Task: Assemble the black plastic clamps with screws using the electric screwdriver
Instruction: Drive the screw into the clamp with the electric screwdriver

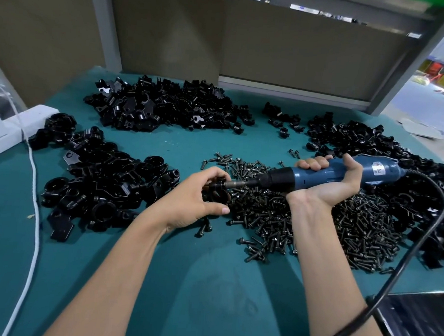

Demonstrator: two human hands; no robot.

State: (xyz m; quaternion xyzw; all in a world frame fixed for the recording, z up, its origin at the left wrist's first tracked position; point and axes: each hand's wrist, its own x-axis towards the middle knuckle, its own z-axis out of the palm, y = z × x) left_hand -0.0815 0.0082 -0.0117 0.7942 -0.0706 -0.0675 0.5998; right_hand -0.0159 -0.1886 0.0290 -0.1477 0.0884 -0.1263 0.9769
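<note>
The left hand (193, 200) holds one black plastic clamp (217, 187) just above the green table (208, 284), at the near-left edge of the screw pile (316, 220). Its grip is curled: fingers wrap over the top of the clamp and the thumb lies underneath.

The right hand (340, 186) has a full, closed grip round the blue body of the electric screwdriver (345, 172), palm up, with the fingers (314, 164) folded over the barrel. The tool lies almost level, and its bit meets the side of the clamp.

A white sticker (378, 169) on the blue body bears small red marks, too blurred to read. A black cord (419, 232) loops from the tool's rear toward the near right.

Loose black clamp parts lie in heaps at the back (162, 107), left (98, 176) and right (398, 158). A white power strip (18, 126) and a white cable (36, 182) sit at the far left.
</note>
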